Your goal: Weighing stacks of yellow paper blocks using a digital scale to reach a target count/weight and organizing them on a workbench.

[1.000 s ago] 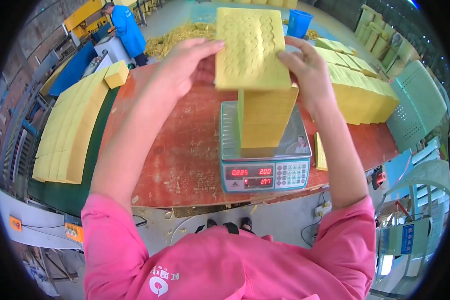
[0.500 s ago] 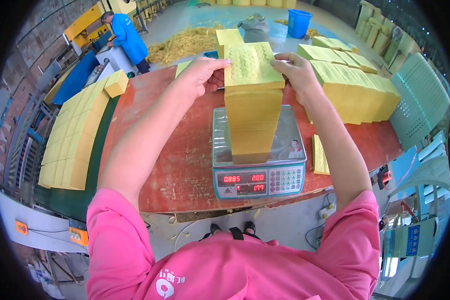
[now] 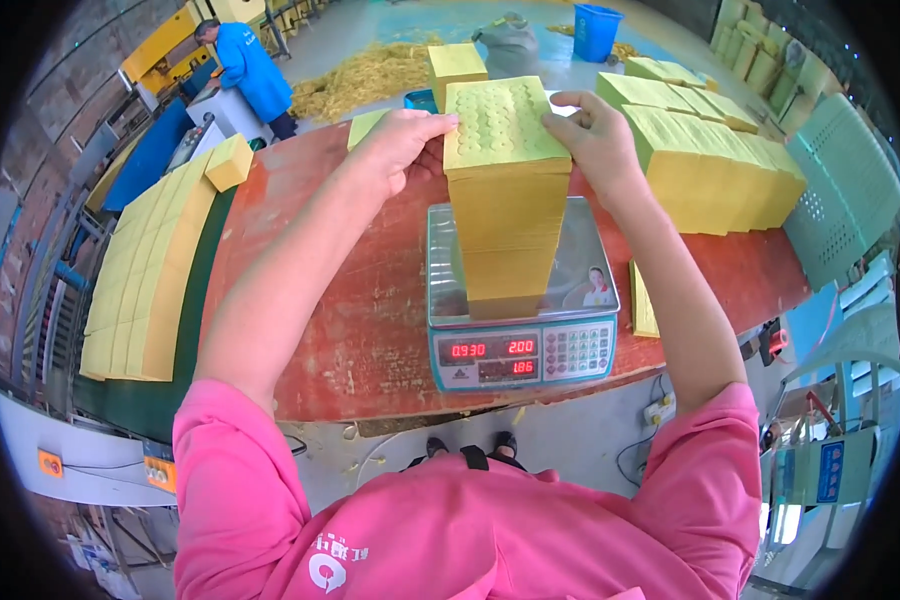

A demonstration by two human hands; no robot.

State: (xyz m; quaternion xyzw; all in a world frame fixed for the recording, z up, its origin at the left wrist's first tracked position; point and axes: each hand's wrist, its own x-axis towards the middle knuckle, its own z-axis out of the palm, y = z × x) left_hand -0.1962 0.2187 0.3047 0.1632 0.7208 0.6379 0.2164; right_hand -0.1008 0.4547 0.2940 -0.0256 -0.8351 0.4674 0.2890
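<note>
A tall stack of yellow paper sheets (image 3: pixel 507 220) stands upright on the metal pan of a digital scale (image 3: pixel 523 352), whose red display is lit. Rows of round embossed marks cover its top sheet. My left hand (image 3: pixel 402 150) holds the upper left edge, thumb along the top and the other fingers curled, partly hidden beside the stack. At the upper right edge, my right hand (image 3: pixel 598 140) presses with its thumb and bent fingers. Both hands are closed against the top of the stack from opposite sides.
Yellow paper stacks (image 3: pixel 710 180) fill the table's right side; a thin bundle (image 3: pixel 645 302) lies beside the scale. More blocks (image 3: pixel 155 265) line a green surface at left. A green plastic chair (image 3: pixel 845 190) stands right. A person in blue (image 3: pixel 250 70) works at a machine.
The top bundle, which jutted slightly over the stack, now sits flush on it, with my hands still at its edges. The scale's display figures have changed. The view has shifted slightly.
</note>
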